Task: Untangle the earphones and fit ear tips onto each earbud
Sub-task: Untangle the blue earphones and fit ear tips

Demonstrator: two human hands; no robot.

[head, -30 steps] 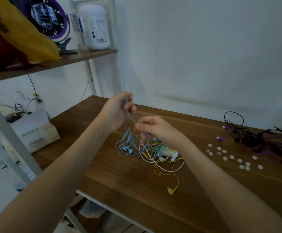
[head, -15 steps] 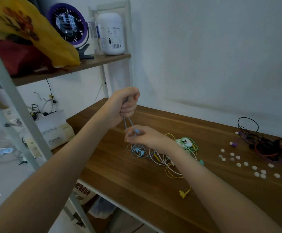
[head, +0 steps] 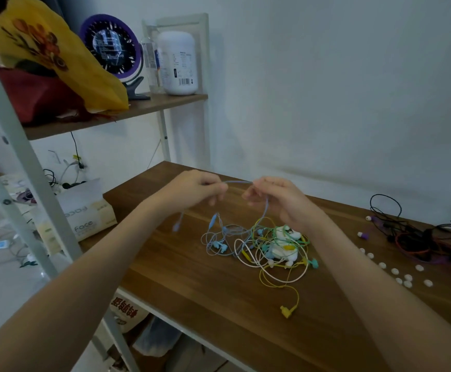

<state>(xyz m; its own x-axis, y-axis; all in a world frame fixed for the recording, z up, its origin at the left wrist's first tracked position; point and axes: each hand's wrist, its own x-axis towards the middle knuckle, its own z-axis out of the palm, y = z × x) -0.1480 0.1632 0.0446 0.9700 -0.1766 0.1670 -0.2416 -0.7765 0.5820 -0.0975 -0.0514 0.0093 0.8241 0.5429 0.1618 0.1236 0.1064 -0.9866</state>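
Observation:
A tangle of coloured earphones (head: 267,245) lies on the wooden desk (head: 219,304): blue, white, green and yellow cables, with a yellow plug (head: 286,311) trailing toward the front. My left hand (head: 192,190) and my right hand (head: 278,200) each pinch the blue cable (head: 239,182), which runs taut between them above the pile. From my right hand the blue cable drops into the tangle; a blue end (head: 177,224) dangles below my left hand. Several white ear tips (head: 396,271) lie scattered at the right.
A heap of black, red and purple earphones (head: 420,237) lies at the desk's back right, near the wall. A tissue box (head: 79,216) sits left of the desk. The shelf (head: 111,114) above holds a yellow bag, a purple fan and a white bottle.
My hands, one above the other before, are now level and spread apart, stretching the blue cable sideways between them. The camera view shifted left.

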